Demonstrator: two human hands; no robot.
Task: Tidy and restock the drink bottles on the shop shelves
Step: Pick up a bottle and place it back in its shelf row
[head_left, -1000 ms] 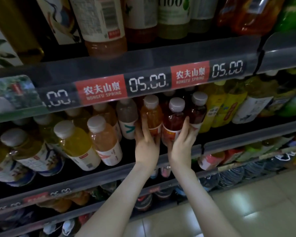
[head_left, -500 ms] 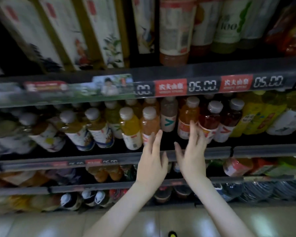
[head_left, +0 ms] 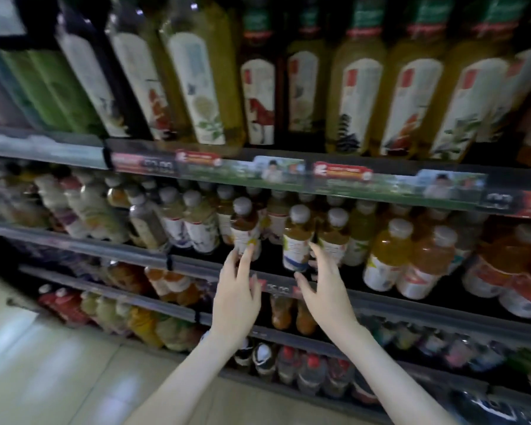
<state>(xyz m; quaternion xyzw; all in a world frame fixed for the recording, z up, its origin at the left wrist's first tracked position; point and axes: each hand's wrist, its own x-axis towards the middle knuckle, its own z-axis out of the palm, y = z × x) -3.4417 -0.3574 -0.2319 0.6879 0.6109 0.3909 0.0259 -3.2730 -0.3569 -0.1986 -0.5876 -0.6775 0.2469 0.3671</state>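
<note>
- Bottles up front: three grey-capped brown tea drinks stand at the lip of the middle shelf, the lone bottle (head_left: 244, 223) set apart by a dark gap from the middle bottle (head_left: 296, 237) and its neighbour, the third bottle (head_left: 334, 234).
- Left hand (head_left: 236, 299) reaches in with fingers straight, tips touching the lone bottle's lower label. It has no wrap around it, so I read it as a nudge to square it up.
- Right hand (head_left: 327, 289) is splayed wide, thumb low by the middle bottle's base, one finger rising between the pair. It clasps nothing, and blur hides whether it is touching.
- That gap looks like the reason both hands are here: the row needs closing up.
- Front rail (head_left: 196, 265) keeps the row from sliding off.
- Orange juice bottles (head_left: 387, 256) crowd the right, and tall tea bottles (head_left: 353, 96) line the shelf above.
</note>
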